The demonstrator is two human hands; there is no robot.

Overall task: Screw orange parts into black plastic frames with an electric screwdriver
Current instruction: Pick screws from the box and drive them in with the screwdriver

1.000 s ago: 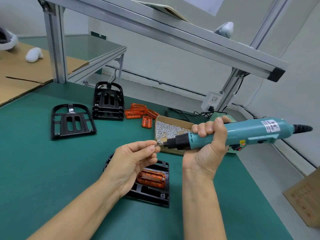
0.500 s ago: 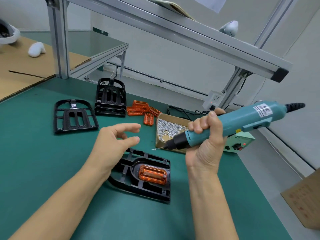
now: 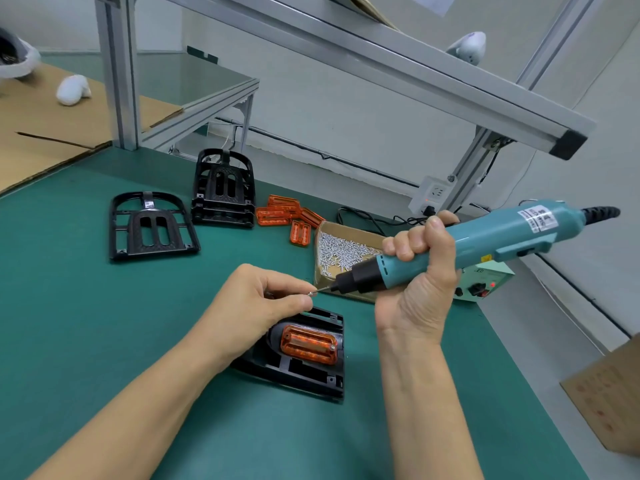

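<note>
A black plastic frame (image 3: pixel 311 379) lies on the green mat in front of me with an orange part (image 3: pixel 308 344) seated in it; a screw head shows at the part's right end. My right hand (image 3: pixel 419 289) grips a teal electric screwdriver (image 3: pixel 485 240), its bit pointing left and slightly down. My left hand (image 3: pixel 256 303) pinches a small screw (image 3: pixel 311 293) between thumb and forefinger, right at the bit's tip, above the frame.
A single black frame (image 3: pixel 152 225) and a stack of frames (image 3: pixel 223 188) lie at the back left. Loose orange parts (image 3: pixel 287 216) sit beside an open cardboard box of screws (image 3: pixel 341 252). A power unit (image 3: pixel 485 282) stands behind my right hand; aluminium posts (image 3: pixel 117 71) rise at the back.
My left hand opened and swung left half a second ago, then came back and now pinches a screw at the bit tip. The screwdriver tilted, its tip lower.
</note>
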